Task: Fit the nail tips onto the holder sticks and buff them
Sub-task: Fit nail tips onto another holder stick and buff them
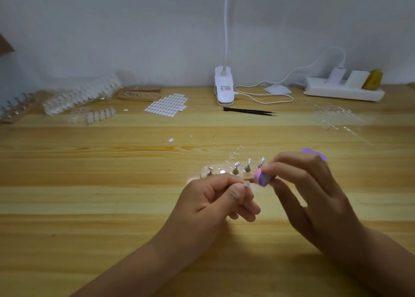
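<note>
Though filling most of the view, cut off at both sides and at the near edge: a pale, striped wooden counter [89, 206], backed by a plain grey-white wall [112, 27]. Reaching in from the bottom edge, two bare forearms, elbows out of frame. Blurred at far left, a long heap of clear nail-tip trays [83, 96], too soft to count. Against the wall at right, a white power strip [343, 90] with plugs; near the middle, a white clip lamp [224, 87], neck running out of the top of the frame, small dark print on the clip too blurred to read. Between trays and lamp, a sheet of white oval tabs [167, 105]; just in front of the lamp, black tweezers [249, 112]. Nearer, a small wooden holder base [224, 172] with upright holder sticks [247, 165], right end hidden behind the right hand [314, 195]. Grasped in the curled fingers of that hand, a pink-and-purple buffer block [262, 178], near end just beside a clear nail tip [246, 184] pinched between thumb and forefinger of the left hand [215, 197], above the counter; contact between them too small to judge, likewise any stick under the tip.
</note>
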The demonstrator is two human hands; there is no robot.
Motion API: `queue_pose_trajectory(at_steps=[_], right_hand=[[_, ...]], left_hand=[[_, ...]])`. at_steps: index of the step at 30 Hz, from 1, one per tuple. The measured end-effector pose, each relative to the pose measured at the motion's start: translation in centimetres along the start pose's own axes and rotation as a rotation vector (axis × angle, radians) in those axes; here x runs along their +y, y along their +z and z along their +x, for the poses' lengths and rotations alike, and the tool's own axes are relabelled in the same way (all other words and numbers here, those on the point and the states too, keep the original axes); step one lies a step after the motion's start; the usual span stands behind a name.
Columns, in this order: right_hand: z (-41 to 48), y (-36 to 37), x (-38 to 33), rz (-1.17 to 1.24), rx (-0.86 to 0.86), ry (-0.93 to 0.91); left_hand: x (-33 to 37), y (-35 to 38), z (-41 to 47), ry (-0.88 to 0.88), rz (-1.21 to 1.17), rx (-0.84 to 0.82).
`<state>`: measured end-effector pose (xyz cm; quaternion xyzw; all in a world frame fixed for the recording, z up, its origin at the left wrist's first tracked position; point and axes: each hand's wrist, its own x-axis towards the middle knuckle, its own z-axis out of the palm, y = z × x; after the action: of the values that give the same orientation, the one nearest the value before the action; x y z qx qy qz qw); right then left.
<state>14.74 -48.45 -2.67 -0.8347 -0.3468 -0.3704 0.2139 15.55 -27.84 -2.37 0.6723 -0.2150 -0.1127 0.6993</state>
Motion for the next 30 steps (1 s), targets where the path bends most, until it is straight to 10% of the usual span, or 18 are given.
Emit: queue_pose_trajectory(at_steps=[30], right_hand=[[0.0,0.2,-1.6,0.127,0.044,-0.046]], left_hand=[[0.4,-1.7,0.5,-0.311,-0.425,-0.464]])
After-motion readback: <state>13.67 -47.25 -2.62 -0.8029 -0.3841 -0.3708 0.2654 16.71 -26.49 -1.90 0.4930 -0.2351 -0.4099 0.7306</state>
